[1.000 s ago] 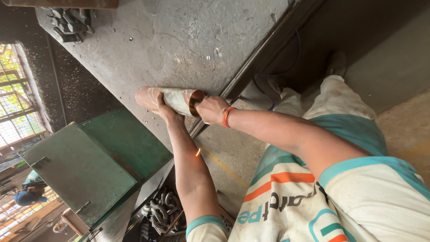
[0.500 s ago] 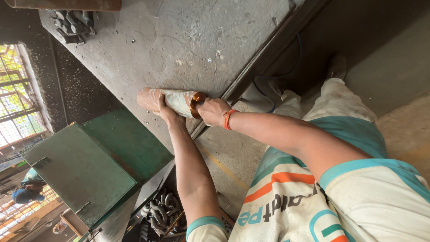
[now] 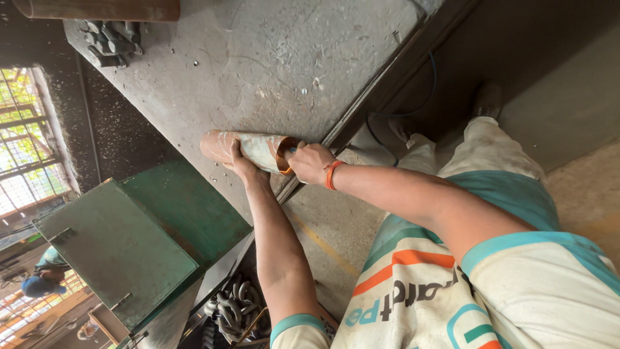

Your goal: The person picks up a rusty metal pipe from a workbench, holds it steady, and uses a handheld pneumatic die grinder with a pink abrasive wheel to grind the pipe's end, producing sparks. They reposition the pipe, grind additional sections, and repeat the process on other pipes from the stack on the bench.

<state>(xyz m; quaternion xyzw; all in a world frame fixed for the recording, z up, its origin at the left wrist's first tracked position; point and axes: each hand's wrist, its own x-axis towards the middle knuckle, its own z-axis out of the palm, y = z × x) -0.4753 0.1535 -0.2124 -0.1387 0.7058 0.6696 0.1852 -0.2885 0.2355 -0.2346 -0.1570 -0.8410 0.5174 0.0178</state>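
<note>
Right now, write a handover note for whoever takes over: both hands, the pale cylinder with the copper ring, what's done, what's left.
Left hand: wrapped over the pale tan cylinder, holding it down.
Right hand: gripping the copper-coloured ring at the cylinder's near end.
The cylinder lies flat on the grey metal table, by its edge.
Done: ring is on the end.
Left: whether it is fully seated cannot be seen.

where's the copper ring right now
In the head view, the copper ring sits mid-frame on the end of the pipe at the metal table edge, against the right hand.
</note>
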